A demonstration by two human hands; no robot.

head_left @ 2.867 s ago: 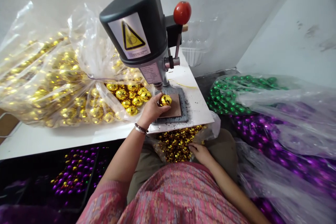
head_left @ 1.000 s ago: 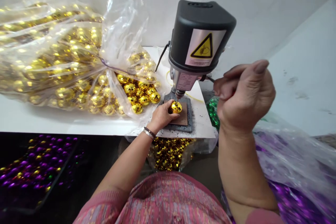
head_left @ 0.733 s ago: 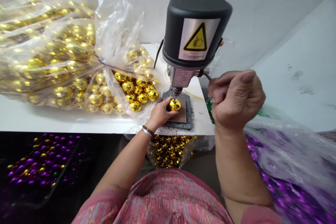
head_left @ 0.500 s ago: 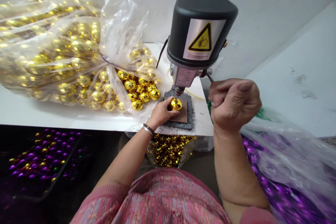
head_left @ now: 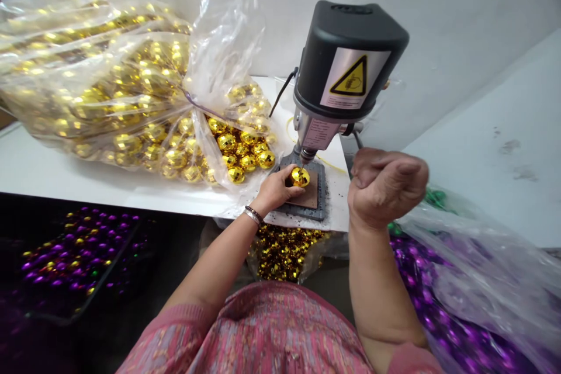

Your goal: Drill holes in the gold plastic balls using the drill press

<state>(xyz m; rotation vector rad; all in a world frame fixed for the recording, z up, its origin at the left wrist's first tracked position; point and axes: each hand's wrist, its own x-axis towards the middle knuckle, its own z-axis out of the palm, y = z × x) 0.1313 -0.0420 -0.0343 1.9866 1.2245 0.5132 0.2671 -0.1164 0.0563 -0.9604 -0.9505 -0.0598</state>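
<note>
A shiny gold faceted ball [head_left: 300, 177] stands on the brown pad [head_left: 309, 197] of the drill press base, under the chuck. Thumb and fingers of my left hand [head_left: 277, 189] grip the ball from its left side. The drill bit reaches down to the top of the ball; whether it is inside cannot be made out. At the right of the black drill press [head_left: 350, 64], my right hand [head_left: 388, 187] is closed around the feed lever [head_left: 358, 139], whose lower end the fist hides.
A large clear plastic bag of gold balls [head_left: 131, 87] lies on the white table [head_left: 175, 198] at left. Below the front edge hangs a bag of gold pieces [head_left: 289, 251]. Purple balls [head_left: 83, 251] are at lower left, with a bag of purple ones [head_left: 438, 304] at right.
The view has shifted, so the table and press appear farther right. My right fist sits slightly lower relative to the press. My left hand keeps its hold on the ball.
</note>
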